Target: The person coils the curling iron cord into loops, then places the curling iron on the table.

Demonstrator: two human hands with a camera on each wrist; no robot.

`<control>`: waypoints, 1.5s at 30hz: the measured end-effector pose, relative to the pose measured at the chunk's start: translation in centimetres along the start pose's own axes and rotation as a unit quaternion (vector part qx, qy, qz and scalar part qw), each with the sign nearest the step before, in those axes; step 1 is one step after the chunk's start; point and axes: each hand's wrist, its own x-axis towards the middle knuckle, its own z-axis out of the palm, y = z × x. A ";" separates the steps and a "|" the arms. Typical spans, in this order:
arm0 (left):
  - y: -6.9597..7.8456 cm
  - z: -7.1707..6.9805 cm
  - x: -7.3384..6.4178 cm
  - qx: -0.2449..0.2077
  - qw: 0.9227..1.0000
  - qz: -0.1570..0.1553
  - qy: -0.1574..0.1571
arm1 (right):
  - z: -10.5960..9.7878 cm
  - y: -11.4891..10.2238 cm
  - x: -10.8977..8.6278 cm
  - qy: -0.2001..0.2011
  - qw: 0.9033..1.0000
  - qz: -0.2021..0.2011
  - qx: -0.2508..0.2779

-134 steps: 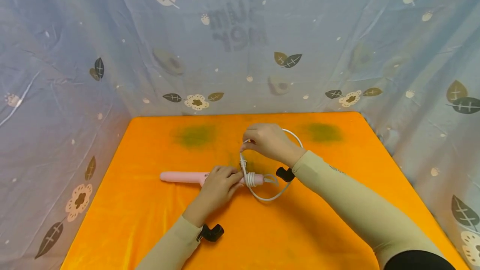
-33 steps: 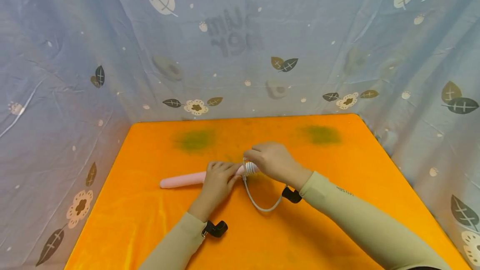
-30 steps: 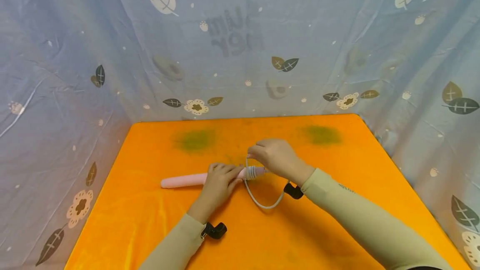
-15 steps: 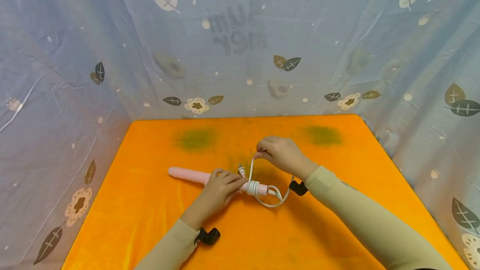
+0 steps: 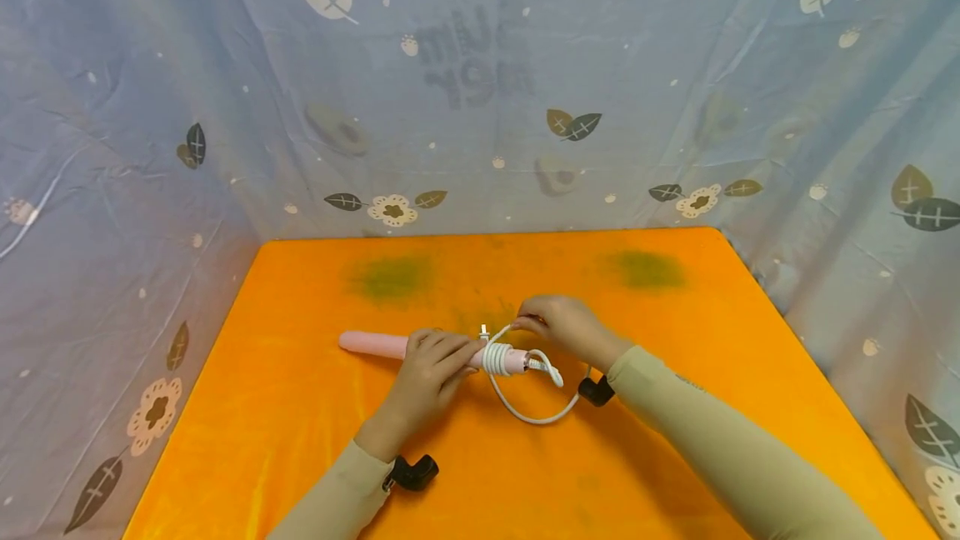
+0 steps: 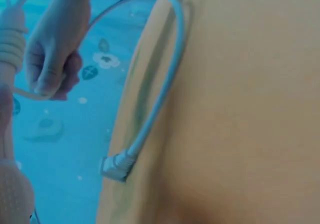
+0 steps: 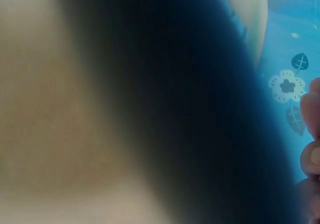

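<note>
A pink curling iron [image 5: 375, 344] lies at a slight slant over the table, its barrel pointing left. My left hand [image 5: 431, 369] grips it around the middle. White cord [image 5: 497, 358] is wound in several turns around the handle near its right end. My right hand [image 5: 562, 325] pinches a stretch of that cord just right of the turns, and a slack loop hangs below. The two-pin plug [image 5: 483, 333] stands out behind the handle; in the left wrist view the plug [image 6: 117, 166] hangs at the cord's end. The right wrist view shows mostly a dark blur and some fingertips [image 7: 311, 156].
An orange cloth [image 5: 637, 457] covers the table. Pale blue patterned curtains [image 5: 480, 107] enclose its back and both sides. A black wrist camera [image 5: 416, 473] sits on the left wrist, and another black camera [image 5: 596, 390] on the right one, close to the cord loop.
Winding by my right hand has carried the cord around the handle. In the last half second that hand dropped slightly and the slack loop widened. My left hand keeps its grip as the iron's tilt shifts.
</note>
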 end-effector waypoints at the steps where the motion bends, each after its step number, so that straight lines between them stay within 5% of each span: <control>1: -0.1 0.0 0.1 0.001 1.000 -0.005 0.011 | 0.2 -0.1 0.0 -0.001 1.000 0.007 0.004; 6: -0.3 -0.2 0.7 -0.003 0.998 -0.036 0.045 | 0.8 -1.1 -0.3 -0.004 1.000 0.018 0.007; 14: -0.1 -0.4 1.7 -0.001 0.993 -0.105 0.047 | 2.2 -2.5 -1.2 0.038 0.999 -0.002 0.022; 18: -0.3 -0.2 2.0 0.006 0.990 -0.125 0.063 | 2.5 -3.1 -1.2 0.023 0.997 0.017 0.071; 28: -1.3 -0.6 3.9 0.019 0.975 -0.179 0.128 | 2.9 -3.6 -2.3 -0.032 0.992 0.061 0.102; 31: -1.6 -0.9 4.4 0.019 0.971 -0.190 0.140 | 3.0 -4.4 -2.8 -0.021 0.997 0.026 0.065; 34: -1.8 -1.0 4.4 0.023 0.970 -0.198 0.140 | 3.1 -5.3 -3.1 0.022 0.998 -0.047 -0.027; 39: -2.3 -0.6 4.2 0.039 0.971 -0.202 0.120 | 3.0 -6.3 -3.3 0.086 0.976 -0.134 -0.147; 45: -2.4 0.8 3.5 0.062 0.977 -0.192 0.063 | 2.2 -7.3 -3.1 0.094 0.964 -0.186 -0.167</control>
